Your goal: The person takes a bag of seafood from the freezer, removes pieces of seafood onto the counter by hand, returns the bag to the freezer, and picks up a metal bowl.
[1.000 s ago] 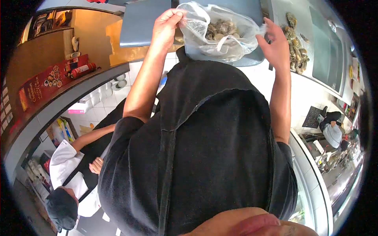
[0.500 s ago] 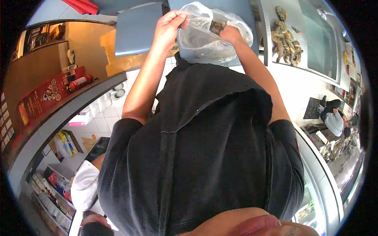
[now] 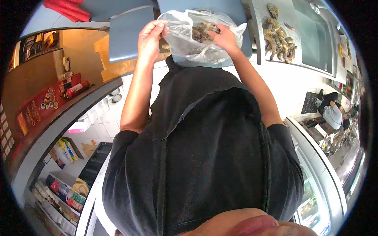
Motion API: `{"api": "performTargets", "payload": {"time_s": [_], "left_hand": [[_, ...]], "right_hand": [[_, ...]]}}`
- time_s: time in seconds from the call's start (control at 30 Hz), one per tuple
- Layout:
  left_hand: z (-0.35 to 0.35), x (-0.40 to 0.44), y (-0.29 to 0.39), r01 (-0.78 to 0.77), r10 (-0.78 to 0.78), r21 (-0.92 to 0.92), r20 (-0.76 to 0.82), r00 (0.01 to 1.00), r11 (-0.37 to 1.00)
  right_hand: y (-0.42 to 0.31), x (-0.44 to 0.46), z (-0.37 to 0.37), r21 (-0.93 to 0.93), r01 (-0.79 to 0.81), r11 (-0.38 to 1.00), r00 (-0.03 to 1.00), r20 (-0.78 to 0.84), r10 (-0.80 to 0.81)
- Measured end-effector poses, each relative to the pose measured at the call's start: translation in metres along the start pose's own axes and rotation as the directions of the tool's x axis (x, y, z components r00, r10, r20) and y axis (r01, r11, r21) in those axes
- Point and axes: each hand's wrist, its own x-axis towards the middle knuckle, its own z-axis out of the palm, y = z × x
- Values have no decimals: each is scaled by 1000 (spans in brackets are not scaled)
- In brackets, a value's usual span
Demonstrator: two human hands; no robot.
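Note:
A clear plastic bag (image 3: 177, 37) lies open on a blue-grey surface in front of me. My left hand (image 3: 151, 36) is closed, pinching the bag's rim at its left side between thumb and fingers. Inside the bag is a clump of rough, brown-grey shells (image 3: 201, 33) that look like oysters. My right hand (image 3: 226, 37) reaches in at the right side, its thumb and fingers closed around one of these shells; its fingertips are partly hidden.
A pile of similar brown shells (image 3: 280, 41) lies on the steel counter at the right, beside a sink basin (image 3: 315, 39). A red cloth (image 3: 69, 8) hangs at the upper left. Another person (image 3: 332, 116) is farther off at the right.
Both hands and the bag sit slightly farther left in view. My right hand has drawn back a little, and more shells show. The person in white at the lower left is out of view.

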Motion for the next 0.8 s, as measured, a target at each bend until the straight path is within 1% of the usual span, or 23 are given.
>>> {"api": "performTargets", "payload": {"time_s": [0.03, 0.07, 0.13, 0.17, 0.23, 0.27, 0.33, 0.4, 0.43, 0.53, 0.6, 0.63, 0.67, 0.7, 0.73, 0.8], "left_hand": [[-1, 1, -1, 2, -2, -8, -6, 1000, 1000], [0, 1, 0, -2, 2, -6, -8, 1000, 1000], [2, 2, 4, -7, 7, -4, 0, 1000, 1000], [1, 3, 5, -19, 18, 58, 12, 1000, 998], [12, 4, 7, 12, -8, 93, -47, 999, 996], [9, 7, 2, 3, -1, 98, -19, 1000, 995], [11, 12, 0, 26, -26, 46, -3, 1000, 999], [15, 16, -3, 17, -18, 42, 24, 1000, 999], [17, 18, -3, 13, -15, 42, 33, 999, 999], [24, 22, -2, 25, -31, 118, 43, 999, 993], [32, 23, 1, 27, -39, 175, 63, 997, 984], [34, 23, 3, 29, -44, 209, 67, 997, 977], [34, 22, 3, 20, -40, 235, 84, 996, 972], [34, 21, 3, 9, -35, 265, 93, 995, 964], [32, 21, 3, -5, -24, 297, 91, 996, 955], [32, 18, 5, -31, 13, 292, 66, 998, 956]], "right_hand": [[-1, -9, -13, 152, 29, 988, 1000, -5, -28], [-9, -21, -31, 271, 8, 962, 1000, -17, -4], [-31, -47, -75, 495, -21, 869, 998, -46, 51], [-36, -59, -96, 537, -1, 843, 989, -126, 82], [-31, -77, -145, 590, 53, 806, 946, -288, 149], [-5, -79, -166, 602, 78, 795, 923, -344, 170], [37, -83, -204, 591, 121, 798, 837, -493, 238], [80, -86, -236, 585, 31, 811, 718, -577, 389], [98, -86, -246, 638, -1, 770, 653, -582, 484], [169, -79, -260, 710, -91, 699, 389, -620, 681], [238, -70, -263, 535, -319, 783, 442, -647, 622], [258, -70, -262, 427, -420, 801, 479, -645, 595], [263, -74, -257, 267, -505, 821, 431, -746, 508], [257, -79, -249, 104, -582, 806, 403, -824, 397], [249, -77, -238, -60, -642, 764, 398, -878, 265], [180, -85, -231, -18, -417, 909, 423, -889, 177]]}}
